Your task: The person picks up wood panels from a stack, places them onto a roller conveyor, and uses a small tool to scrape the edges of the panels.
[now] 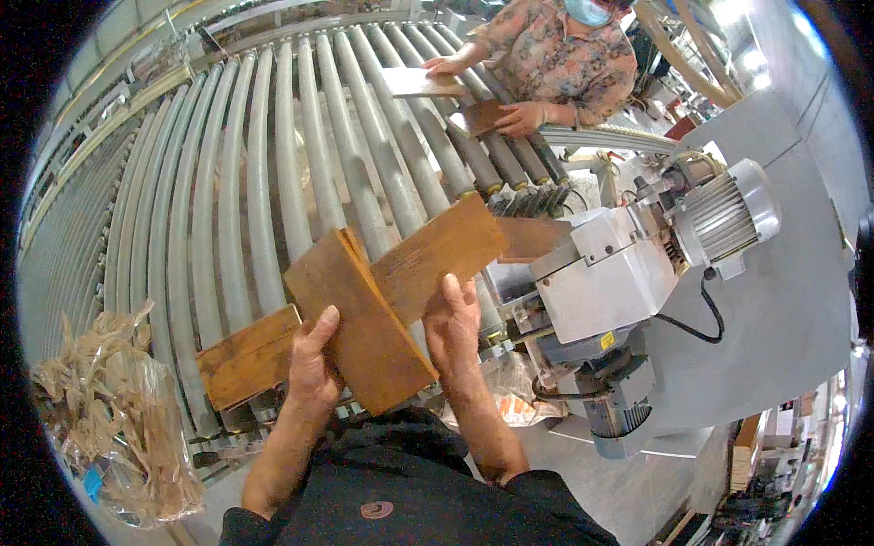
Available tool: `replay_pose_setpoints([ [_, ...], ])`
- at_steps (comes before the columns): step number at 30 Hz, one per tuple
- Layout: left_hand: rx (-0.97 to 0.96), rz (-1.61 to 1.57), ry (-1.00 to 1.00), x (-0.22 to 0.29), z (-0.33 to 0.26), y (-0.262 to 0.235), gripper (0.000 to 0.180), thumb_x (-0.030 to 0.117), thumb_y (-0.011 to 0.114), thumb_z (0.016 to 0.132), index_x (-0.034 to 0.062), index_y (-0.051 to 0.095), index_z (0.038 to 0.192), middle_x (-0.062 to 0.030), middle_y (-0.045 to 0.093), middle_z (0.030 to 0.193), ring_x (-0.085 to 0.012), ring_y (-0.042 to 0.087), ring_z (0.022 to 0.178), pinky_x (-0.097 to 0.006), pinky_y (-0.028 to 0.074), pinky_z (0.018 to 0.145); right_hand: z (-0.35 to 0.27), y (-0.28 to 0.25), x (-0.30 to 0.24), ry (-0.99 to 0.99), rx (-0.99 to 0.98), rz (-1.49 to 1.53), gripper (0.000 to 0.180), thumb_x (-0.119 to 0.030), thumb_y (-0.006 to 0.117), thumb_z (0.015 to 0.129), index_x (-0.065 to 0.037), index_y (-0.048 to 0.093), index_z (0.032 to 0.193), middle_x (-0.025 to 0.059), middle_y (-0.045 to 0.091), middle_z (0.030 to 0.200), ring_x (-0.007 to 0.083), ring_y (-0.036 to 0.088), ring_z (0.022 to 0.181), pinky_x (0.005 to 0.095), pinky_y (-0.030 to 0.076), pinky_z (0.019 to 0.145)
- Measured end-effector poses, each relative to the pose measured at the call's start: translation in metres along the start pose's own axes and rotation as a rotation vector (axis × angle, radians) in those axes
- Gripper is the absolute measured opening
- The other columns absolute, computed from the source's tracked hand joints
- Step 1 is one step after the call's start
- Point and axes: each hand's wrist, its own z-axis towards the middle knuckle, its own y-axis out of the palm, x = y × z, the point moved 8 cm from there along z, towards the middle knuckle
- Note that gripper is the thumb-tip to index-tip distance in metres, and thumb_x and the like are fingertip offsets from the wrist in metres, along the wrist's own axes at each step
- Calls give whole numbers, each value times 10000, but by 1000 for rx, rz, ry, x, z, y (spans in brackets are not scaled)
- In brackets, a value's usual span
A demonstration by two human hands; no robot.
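Note:
Brown wooden boards lie crossed before me above the rollers. My left hand (316, 364) grips the near edge of a wide board (364, 328), its thumb on top and its other fingers hidden below. A second board edge shows along that board's right side. My right hand (452, 332) is closed at the near edge of another board (446, 255) slanting up to the right, its thumb lying over the face. Just left of my left hand rests a further board (250, 359). One more board (533, 238) reaches toward the machine.
A conveyor of grey metal rollers (241, 182) spans the far side. Across it a person in a patterned shirt (564, 55) handles a pale board (423, 82) and a brown one (478, 118). A motorised machine (605, 273) stands right, and a clear bag of scraps (118, 419) sits left.

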Motion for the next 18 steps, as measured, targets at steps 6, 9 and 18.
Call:
replay_pose_setpoints([
  [6, 35, 77, -24, 7, 1, 11, 478, 189, 667, 948, 53, 498, 1374, -108, 606, 1297, -270, 595, 1191, -447, 477, 1051, -30, 36, 12, 99, -84, 131, 621, -212, 628, 974, -27, 320, 1481, 152, 521, 1404, 306, 559, 1246, 447, 462, 1060],
  [9, 39, 177, 1, 15, -9, 24, 490, 193, 664, 941, 69, 493, 1382, -105, 603, 1299, -277, 596, 1186, -445, 477, 1045, -35, 33, 14, 114, -129, 98, 610, -229, 636, 964, -26, 355, 1466, 155, 535, 1396, 298, 577, 1222, 447, 469, 1049],
  [18, -20, 364, 182, 46, -13, 21, 591, 165, 759, 836, 35, 512, 1356, -117, 624, 1262, -256, 603, 1161, -417, 487, 999, -52, -5, 20, 239, -76, -226, 590, -277, 627, 953, -37, 408, 1446, 124, 547, 1367, 252, 549, 1232, 402, 441, 1053],
])
